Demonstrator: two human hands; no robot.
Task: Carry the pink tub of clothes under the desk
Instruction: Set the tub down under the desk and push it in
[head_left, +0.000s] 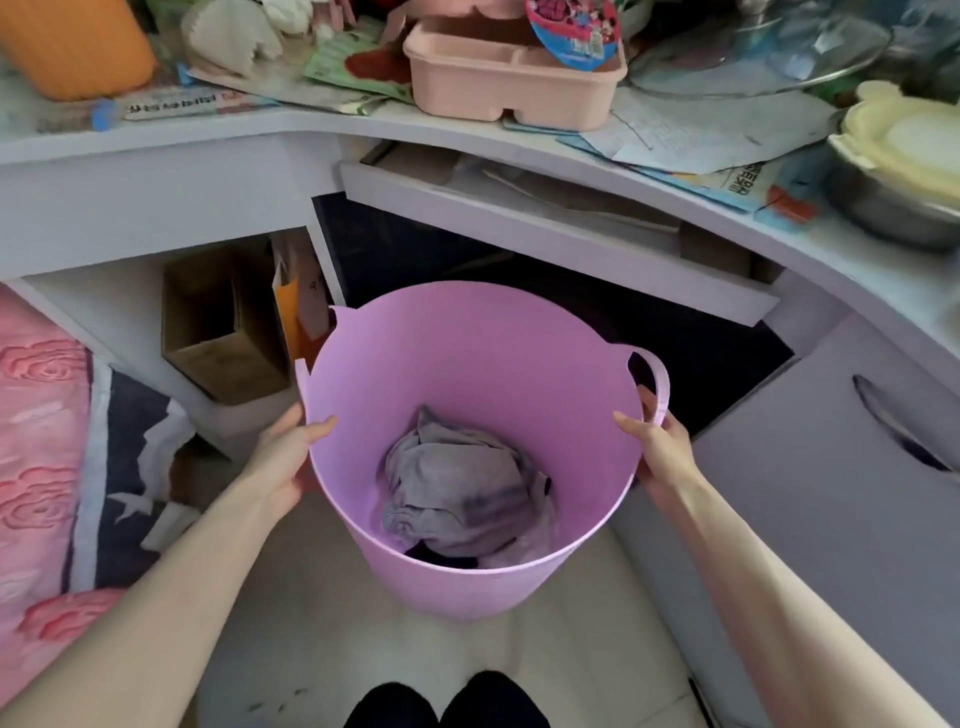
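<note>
Left hand (283, 457) and right hand (662, 441) clamp the round pink plastic tub (467, 353) (grey clothes (457, 493) inside), dark opening under the white counter (156, 171) just beyond it.

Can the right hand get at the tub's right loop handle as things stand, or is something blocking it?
Probably yes. The right hand grips the pink tub at the rim, right beside the loop handle. Nothing lies between them, and the cabinet door stands clear of the handle.

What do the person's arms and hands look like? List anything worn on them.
Both forearms are bare, with no sleeve in view. The left hand and right hand wear no gloves, and no rings, watch or bracelets show. No markings can be seen.
</note>
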